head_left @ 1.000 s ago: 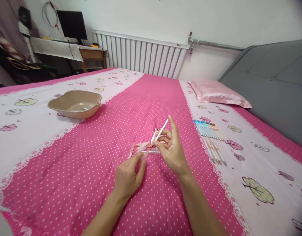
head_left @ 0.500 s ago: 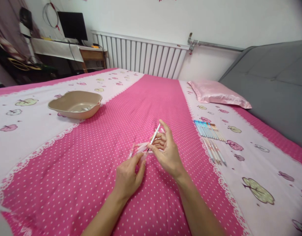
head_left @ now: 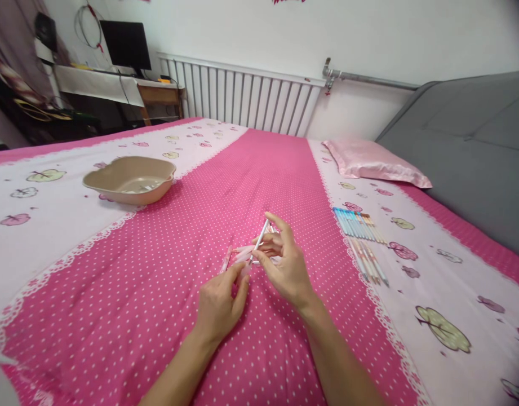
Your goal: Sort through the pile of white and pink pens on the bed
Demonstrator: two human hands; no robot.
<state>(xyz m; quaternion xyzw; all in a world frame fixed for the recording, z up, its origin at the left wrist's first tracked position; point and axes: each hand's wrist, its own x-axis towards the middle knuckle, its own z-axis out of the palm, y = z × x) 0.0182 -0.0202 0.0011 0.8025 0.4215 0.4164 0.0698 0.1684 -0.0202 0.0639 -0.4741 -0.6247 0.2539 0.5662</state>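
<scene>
My right hand (head_left: 287,272) pinches a slim white pen refill (head_left: 261,234) between thumb and fingers, tilted with its upper end near the index fingertip. My left hand (head_left: 222,294) has thumb and forefinger closed on a pale pink, see-through pen barrel (head_left: 244,271), mostly hidden by the fingers. The refill's lower end meets the barrel's top; whether it sits inside is too small to tell. Behind both hands lie several pink pen parts (head_left: 227,257), partly covered by my right fingers.
To the right, blue- and brown-topped pens (head_left: 355,223) lie in a row, with several paler pens (head_left: 369,260) below them. A beige basin (head_left: 115,189) holding small pale pieces stands at left. A pink pillow (head_left: 373,162) rests near the grey headboard (head_left: 466,135).
My right hand has shifted slightly left and down, bringing the white refill lower towards the pink barrel. My left hand has stayed nearly in place.
</scene>
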